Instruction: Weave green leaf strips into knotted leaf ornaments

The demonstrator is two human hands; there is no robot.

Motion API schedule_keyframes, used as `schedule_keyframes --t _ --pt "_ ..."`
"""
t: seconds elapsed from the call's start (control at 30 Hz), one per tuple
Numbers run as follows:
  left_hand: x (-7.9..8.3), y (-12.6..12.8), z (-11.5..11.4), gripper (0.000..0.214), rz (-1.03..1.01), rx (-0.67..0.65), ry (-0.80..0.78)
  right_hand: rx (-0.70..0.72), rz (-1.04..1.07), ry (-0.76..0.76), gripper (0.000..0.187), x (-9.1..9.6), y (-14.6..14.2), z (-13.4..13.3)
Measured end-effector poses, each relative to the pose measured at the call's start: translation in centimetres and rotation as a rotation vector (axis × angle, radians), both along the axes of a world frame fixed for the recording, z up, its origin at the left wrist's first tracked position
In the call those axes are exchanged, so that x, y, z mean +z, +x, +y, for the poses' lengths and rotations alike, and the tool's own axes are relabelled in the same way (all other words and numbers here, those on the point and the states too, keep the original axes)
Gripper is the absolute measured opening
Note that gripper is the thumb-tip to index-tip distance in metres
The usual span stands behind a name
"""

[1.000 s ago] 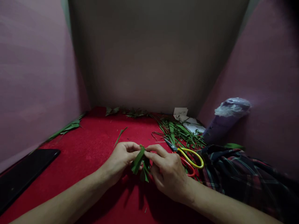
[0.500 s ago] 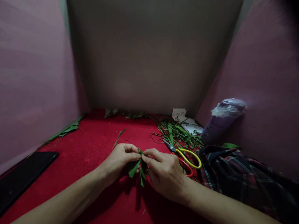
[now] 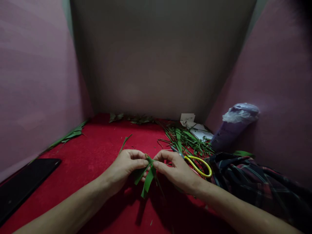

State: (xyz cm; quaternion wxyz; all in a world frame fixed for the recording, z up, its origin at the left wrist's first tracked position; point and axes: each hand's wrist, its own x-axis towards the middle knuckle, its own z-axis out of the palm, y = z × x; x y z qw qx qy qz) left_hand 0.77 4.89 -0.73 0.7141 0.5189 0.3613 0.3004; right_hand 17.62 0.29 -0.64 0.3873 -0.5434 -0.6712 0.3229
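From where I sit, the far wall [image 3: 158, 65] fills most of my view, flat, dull and grey, with smooth pinkish walls to the left [image 3: 36, 81] and right [image 3: 273, 71]. Below I see red cloth [image 3: 97, 136], its surface matte and slightly mottled. A soft, crumpled plaid cloth [image 3: 255, 182] bunches at the near right; a flat black slab [image 3: 24, 185] with straight edges lies at the near left. Toward the far right, I make out a tangled heap [image 3: 178, 135] of thin stems and ribbon-like green leaves, and beyond it a purple tube [image 3: 229, 131], tilted, its top wrapped in crinkled clear plastic [image 3: 237, 115].

My left hand [image 3: 124, 167] and right hand [image 3: 180, 172] meet near the middle, each pinching the leaf bundle [image 3: 148, 182] between thumb and finger. The scissors [image 3: 187, 158], with a looped yellow handle, lie just beyond the right hand and are partly hidden by it. Thin white papers [image 3: 201, 130] lie at the heap's far edge. The bundle sits above the cloth, gathered narrow at its top, its broad, smooth strips fanning downward. A slim, pointed leaf [image 3: 125, 141] lies just beyond the left hand.
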Motion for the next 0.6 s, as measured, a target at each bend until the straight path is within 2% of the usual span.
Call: schedule_keyframes --t 0.13,0.23,0.47,0.6 --pt "0.09 -0.08 -0.13 0.013 0.003 -0.005 -0.010 -0.029 0.157 -0.103 0.014 -0.28 -0.29 0.16" --pt "0.07 -0.10 -0.12 0.014 0.016 -0.003 -0.011 -0.028 0.235 -0.118 0.013 -0.44 -0.30 0.13" --pt "0.04 -0.09 0.13 0.018 0.070 -0.004 0.039 -0.039 0.253 -0.083 0.012 -0.68 -0.33 -0.09" --pt "0.28 -0.06 0.07 0.020 0.112 0.000 0.091 -0.048 0.187 -0.020 0.013 -0.66 -0.41 -0.18"
